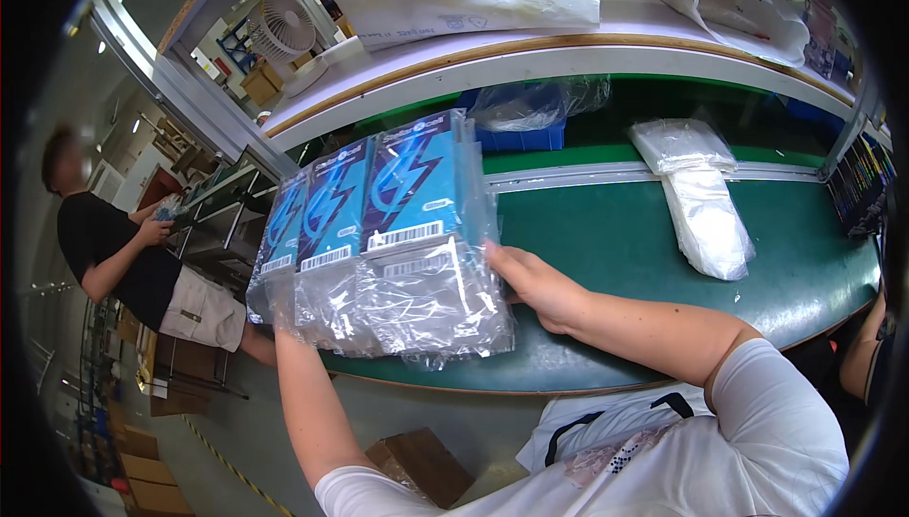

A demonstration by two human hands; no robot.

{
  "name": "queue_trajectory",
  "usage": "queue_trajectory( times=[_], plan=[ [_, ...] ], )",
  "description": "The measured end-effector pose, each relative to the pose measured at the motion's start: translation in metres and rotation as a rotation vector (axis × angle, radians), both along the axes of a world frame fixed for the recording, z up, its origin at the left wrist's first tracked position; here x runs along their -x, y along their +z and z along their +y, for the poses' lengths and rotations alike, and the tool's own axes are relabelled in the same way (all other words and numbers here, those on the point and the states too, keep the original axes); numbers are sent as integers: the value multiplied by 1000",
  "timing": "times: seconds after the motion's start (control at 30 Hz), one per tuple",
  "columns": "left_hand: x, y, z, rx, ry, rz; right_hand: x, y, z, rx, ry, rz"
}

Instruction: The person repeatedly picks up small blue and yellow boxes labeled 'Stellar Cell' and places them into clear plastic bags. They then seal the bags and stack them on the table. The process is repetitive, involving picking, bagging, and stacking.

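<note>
Between my hands, over the left part of the green worktable (578, 233), is a clear plastic bag (417, 304) of blue boxes (412, 181). Three box fronts show side by side, each with a dark lightning shape and a barcode strip. The bag's loose lower part is crumpled. My right hand (540, 285) grips the pack's right side, thumb against its edge and the other fingers mostly hidden. My left hand (284, 313) holds the lower left, its fingers largely covered by the pack and plastic.
A stack of clear plastic bags (696, 195) lies on the table's right side. Behind the pack sits a blue bin (521, 133) with plastic in it. A shelf (606, 53) carries a white fan (284, 29). Another person (123, 242) stands at left; a carton (421, 465) is below.
</note>
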State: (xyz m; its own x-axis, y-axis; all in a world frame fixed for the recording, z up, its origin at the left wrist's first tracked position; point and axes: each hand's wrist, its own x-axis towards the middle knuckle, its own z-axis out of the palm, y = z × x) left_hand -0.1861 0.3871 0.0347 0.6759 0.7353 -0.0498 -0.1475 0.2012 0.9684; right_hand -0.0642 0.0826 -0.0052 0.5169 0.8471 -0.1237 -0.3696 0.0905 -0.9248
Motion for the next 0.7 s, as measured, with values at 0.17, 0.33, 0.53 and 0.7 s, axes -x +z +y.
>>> queue_trajectory(
  times=[0.17, 0.33, 0.53, 0.7],
  plan=[
    [1, 5, 2, -58, -4, 26, 3, 1, 18, 1, 69, 24],
    [-9, 5, 2, -130, -25, 51, 5, 0, 27, -81, 7, 45],
    [-18, 16, -18, -329, -10, 97, -7, 3, -12, -47, 113, 171],
    [-41, 19, -66, -536, -4, 143, -25, -13, -91, 102, 37, 133]
  ],
)
